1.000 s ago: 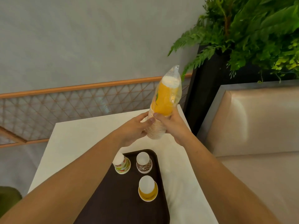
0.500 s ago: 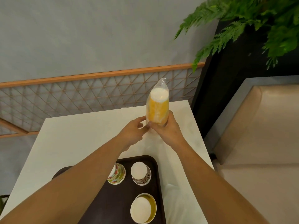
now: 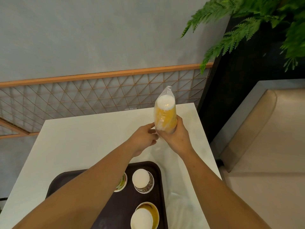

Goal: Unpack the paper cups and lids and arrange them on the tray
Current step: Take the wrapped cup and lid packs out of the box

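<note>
The right grip (image 3: 175, 138) clasped the bagged cup stack (image 3: 165, 116) upright above the desk (image 3: 82, 138), beyond the tray (image 3: 118, 209), steadying it while the left grip (image 3: 143, 139) pinched its plastic wrap (image 3: 168, 90) low down, apparently to peel it.

Leftmost cup (image 3: 123, 183) mostly behind left forearm (image 3: 99, 180)

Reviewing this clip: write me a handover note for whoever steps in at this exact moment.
Right hand grips the wrapped sleeve of cups, held upright over the far side of the table.
Left hand has its fingers at the wrap's lower edge; I cannot confirm a pinch.
Done: three cups stand upside down on the tray: patterned cup, yellow cup, and a third cup partly under the left forearm.
Left: open the wrap, set out the other cups. No lids in view.
</note>
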The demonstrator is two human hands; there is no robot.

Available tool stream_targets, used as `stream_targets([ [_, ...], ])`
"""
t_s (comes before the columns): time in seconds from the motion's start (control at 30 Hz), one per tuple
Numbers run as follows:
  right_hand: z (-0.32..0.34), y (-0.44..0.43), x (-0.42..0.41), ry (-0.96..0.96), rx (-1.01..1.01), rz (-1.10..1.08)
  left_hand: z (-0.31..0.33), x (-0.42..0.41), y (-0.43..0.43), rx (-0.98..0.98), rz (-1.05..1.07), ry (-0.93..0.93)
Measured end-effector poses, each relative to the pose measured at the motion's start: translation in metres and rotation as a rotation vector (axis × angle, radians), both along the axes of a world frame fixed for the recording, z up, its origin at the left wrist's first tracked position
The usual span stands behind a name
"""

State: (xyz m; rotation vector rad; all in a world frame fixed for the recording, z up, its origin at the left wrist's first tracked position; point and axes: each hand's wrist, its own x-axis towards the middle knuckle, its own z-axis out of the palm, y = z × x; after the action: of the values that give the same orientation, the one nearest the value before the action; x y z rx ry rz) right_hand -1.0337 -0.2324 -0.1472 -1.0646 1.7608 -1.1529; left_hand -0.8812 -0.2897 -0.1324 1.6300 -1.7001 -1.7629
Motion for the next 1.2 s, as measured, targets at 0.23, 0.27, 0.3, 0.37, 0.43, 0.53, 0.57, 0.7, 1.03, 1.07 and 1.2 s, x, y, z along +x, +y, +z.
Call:
stream_targets([
  [0.23, 0.03, 0.032, 0.011, 0.073, -0.015, -0.138, 0.052, 0.019, 0.021, -0.154, 0.075, -0.084],
  [0.27, 0.038, 0.04, 0.015, 0.083, -0.058, -0.202, 0.063, 0.025, 0.026, -0.207, 0.08, -0.096],
  [0.3, 0.046, 0.048, 0.02, 0.087, -0.109, -0.273, 0.075, 0.032, 0.033, -0.263, 0.083, -0.11],
  [0.37, 0.066, 0.063, 0.031, 0.088, -0.201, -0.379, 0.1, 0.046, 0.049, -0.377, 0.08, -0.147],
  [0.43, 0.088, 0.076, 0.046, 0.103, -0.264, -0.421, 0.125, 0.064, 0.065, -0.475, 0.071, -0.18],
  [0.53, 0.12, 0.096, 0.075, 0.134, -0.357, -0.374, 0.159, 0.098, 0.093, -0.595, 0.054, -0.22],
  [0.57, 0.13, 0.102, 0.087, 0.149, -0.386, -0.345, 0.168, 0.112, 0.102, -0.633, 0.045, -0.239],
  [0.7, 0.166, 0.133, 0.144, 0.172, -0.413, -0.198, 0.196, 0.176, 0.138, -0.75, 0.011, -0.335],
  [1.03, 0.207, 0.216, 0.333, 0.248, -0.384, 0.047, 0.222, 0.385, 0.247, -0.861, 0.032, -0.493],
  [1.07, 0.209, 0.222, 0.352, 0.253, -0.375, 0.068, 0.224, 0.405, 0.257, -0.858, 0.043, -0.511],
  [1.2, 0.213, 0.242, 0.414, 0.247, -0.335, 0.165, 0.231, 0.476, 0.292, -0.833, 0.093, -0.557],
])
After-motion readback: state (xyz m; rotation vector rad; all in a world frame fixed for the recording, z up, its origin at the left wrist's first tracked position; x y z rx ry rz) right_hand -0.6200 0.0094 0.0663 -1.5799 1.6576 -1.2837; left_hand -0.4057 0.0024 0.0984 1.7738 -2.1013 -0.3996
